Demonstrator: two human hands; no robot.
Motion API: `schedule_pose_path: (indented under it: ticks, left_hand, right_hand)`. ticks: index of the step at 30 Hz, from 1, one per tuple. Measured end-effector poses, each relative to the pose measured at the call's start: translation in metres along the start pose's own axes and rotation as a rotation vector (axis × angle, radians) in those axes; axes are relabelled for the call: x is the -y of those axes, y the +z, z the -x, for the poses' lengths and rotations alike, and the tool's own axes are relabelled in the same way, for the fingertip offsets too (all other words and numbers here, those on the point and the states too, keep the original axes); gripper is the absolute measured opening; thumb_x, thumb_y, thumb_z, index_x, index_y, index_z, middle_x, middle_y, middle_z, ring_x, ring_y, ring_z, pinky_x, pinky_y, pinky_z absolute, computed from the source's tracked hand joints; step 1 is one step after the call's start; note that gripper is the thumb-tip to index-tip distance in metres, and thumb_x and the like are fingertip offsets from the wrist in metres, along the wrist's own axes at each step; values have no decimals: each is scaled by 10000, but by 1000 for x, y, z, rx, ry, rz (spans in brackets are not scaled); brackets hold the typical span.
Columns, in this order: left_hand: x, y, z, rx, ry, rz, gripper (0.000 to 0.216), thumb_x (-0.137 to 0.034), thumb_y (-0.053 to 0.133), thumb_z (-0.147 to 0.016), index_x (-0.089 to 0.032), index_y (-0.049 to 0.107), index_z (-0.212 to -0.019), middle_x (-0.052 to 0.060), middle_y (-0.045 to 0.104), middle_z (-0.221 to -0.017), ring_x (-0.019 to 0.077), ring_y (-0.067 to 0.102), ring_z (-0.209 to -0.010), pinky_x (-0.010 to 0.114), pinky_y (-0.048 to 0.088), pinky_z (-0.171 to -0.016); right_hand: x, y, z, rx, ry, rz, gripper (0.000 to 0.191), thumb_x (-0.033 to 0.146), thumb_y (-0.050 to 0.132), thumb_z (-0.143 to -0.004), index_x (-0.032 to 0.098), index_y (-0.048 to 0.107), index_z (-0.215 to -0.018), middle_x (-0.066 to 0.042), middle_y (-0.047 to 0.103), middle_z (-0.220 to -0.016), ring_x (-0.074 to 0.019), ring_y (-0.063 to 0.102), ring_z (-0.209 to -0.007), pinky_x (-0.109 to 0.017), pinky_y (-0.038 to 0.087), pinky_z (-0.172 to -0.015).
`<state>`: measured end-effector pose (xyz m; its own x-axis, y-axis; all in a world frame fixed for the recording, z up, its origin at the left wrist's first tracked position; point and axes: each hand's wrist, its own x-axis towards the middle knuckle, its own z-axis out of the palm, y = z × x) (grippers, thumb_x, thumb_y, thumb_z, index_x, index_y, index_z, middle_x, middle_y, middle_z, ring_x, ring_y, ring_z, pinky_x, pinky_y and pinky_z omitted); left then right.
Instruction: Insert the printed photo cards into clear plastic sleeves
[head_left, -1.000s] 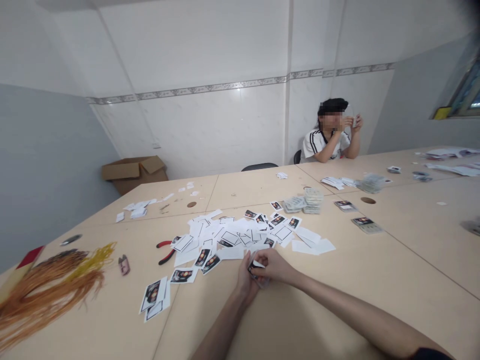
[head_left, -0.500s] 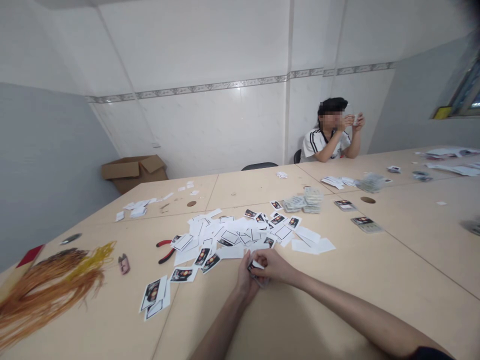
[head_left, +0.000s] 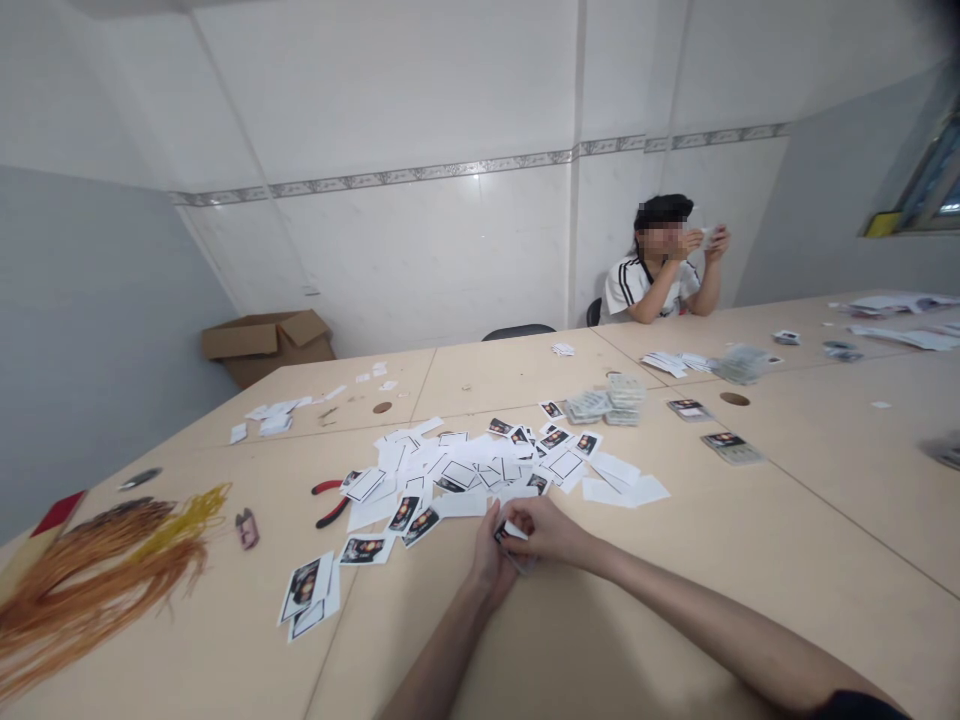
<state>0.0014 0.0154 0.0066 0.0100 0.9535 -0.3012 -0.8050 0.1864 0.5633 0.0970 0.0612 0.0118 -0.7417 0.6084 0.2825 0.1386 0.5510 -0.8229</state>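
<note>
In the head view, our two hands meet on the counter (head_left: pixel 675 600), just in front of the loose pile of cards (head_left: pixel 465 470). The left hand (head_left: pixel 489 552) is curled around the near side of a small card (head_left: pixel 512 537), and the right hand (head_left: pixel 551 530) has its fingers folded down over the far side. Both hands are closed narrowly on it, with the thumbs and fingertips close together. The small card shows a dark print and a white edge between the fingers. Something pale and glossy sits under it, but we cannot tell whether that is a clear sleeve or a second card.

We judge that we are in the middle of handling a single piece: one card has been picked out and is being worked between the fingertips, apart from the pile. The next move calls for a light, even pinch on the edges so the thin paper does not bend, and for keeping the wrists low over the counter so the pile just beyond is not scattered.

To the left of the pile lie red-handled pliers (head_left: pixel 330 500), with a small clip tool (head_left: pixel 247 527) near them and a bundle of orange cords (head_left: pixel 97 580) further left. Beyond the pile stand stacks of clear packets (head_left: pixel 607 398). At the far side a seated person (head_left: pixel 660 280) holds something small up in both hands, well apart from us.
</note>
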Motion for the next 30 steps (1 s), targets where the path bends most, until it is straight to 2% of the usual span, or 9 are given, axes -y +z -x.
schedule_pose_path:
  ticks: [7, 16, 19, 25, 30]
  left_hand:
    - [1, -3, 1, -32, 11, -42, 289, -347, 470, -754, -107, 570, -628, 44, 616, -575, 147, 581, -544, 242, 436, -535]
    - [0, -3, 0, 32, -1, -11, 295, -346, 442, -768, -105, 574, -659, 52, 624, -609, 149, 594, -614, 241, 440, -599]
    - [0, -4, 0, 34, -17, -30, 290, -340, 441, -767, -102, 576, -671, 53, 623, -599, 151, 590, -585, 243, 432, -570]
    - [2, -7, -3, 31, -10, -72, 312, -355, 457, -755, -107, 561, -598, 19, 562, -452, 111, 505, -389, 215, 363, -445]
    - [2, -7, -4, 39, 1, -95, 352, -368, 438, -763, -93, 565, -583, 31, 561, -442, 110, 484, -353, 219, 341, -415]
  right_hand:
    - [7, 1, 1, -70, 7, 70, 65, 170, 491, -673, 153, 475, -613, 65, 352, -508, -59, 322, -478, -166, 244, -444]
    - [-2, 8, 0, -146, 10, 16, 136, 218, 509, -680, 155, 438, -583, 62, 371, -511, -59, 330, -478, -165, 254, -446]
    - [-4, 8, -2, -162, 38, 1, 175, 247, 518, -681, 155, 429, -562, 64, 366, -500, -59, 333, -472, -167, 258, -440]
    - [-4, 7, -3, -133, 85, -48, 222, 257, 537, -672, 162, 383, -544, 69, 340, -480, -52, 345, -435, -160, 246, -402]
    - [-3, 2, -3, -70, 64, -6, 227, 262, 520, -694, 161, 381, -545, 67, 355, -479, -51, 348, -430, -161, 252, -406]
